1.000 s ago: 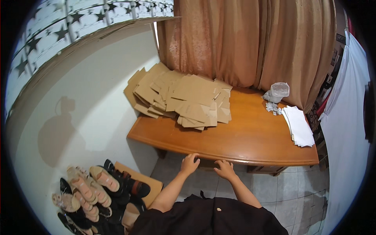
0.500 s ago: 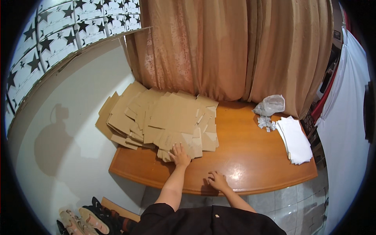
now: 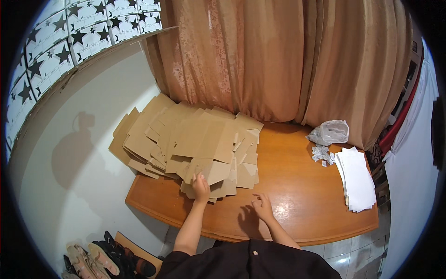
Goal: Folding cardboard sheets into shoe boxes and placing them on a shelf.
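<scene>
So the left hand (image 3: 201, 187) is laid flat on the near edge of the pile of flat cardboard box blanks (image 3: 195, 144), fingers together and pressed on the top sheet, not really clamped around anything as far as I can see. That pile sits at the left end of the wooden table (image 3: 297, 204), fanned out messily and hanging past the table's left edge toward the white wall (image 3: 88, 153). The right hand (image 3: 263, 207) rests on bare tabletop just beside the pile, fingers loosely curled and a bit apart, holding nothing. What worries me: the stack is loose and slidey, so tugging one blank from the near edge could drag its neighbours along and send the overhanging ones off the left side, maybe down onto the row of shoes (image 3: 102, 258) on the floor. With only flat fingers on top it's also easy to pick up two sheets stuck together, or to crease a flap if the sheet catches under the others. The polished table looks slick too, so the whole heap might shift instead of one piece. Far right there's a stack of white paper sheets (image 3: 357, 179), some small paper scraps (image 3: 322, 154) and a clear plastic bag (image 3: 331, 132), well apart, so I'd guess those are safe.
</scene>
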Demonstrator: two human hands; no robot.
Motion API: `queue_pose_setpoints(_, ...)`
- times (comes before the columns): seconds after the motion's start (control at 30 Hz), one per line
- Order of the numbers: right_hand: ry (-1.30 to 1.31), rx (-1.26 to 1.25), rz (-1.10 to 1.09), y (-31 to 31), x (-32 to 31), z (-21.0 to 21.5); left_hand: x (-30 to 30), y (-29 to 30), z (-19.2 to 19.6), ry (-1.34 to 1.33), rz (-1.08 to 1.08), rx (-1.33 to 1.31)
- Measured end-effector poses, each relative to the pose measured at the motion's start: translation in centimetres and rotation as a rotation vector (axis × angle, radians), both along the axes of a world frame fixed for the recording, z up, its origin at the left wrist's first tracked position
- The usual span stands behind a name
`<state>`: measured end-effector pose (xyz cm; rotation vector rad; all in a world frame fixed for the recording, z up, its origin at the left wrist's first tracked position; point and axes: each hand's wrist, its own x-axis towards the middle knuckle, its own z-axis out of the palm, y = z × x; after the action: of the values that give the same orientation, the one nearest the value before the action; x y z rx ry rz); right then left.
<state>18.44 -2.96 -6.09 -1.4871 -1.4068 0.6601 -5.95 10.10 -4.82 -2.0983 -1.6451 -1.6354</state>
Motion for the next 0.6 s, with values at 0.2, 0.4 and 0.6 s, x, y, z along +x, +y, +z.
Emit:
queue_pose_setpoints(0.2,0.174,0.049,-0.211,2.6,4.0,1.3,0.5,-3.2,7.9,-0.609,0.013,0.063)
queue_pose_setpoints(0.4,0.255,-0.133,-0.02,3.2,6.7,5.8,3.5,-3.7,12.6,-0.796,-0.114,0.105)
queue_pose_setpoints(0.6,0.069,-0.204,0.248,-0.2,4.7,4.3,7.6,-4.1,13.1,-0.815,-0.124,0.048)
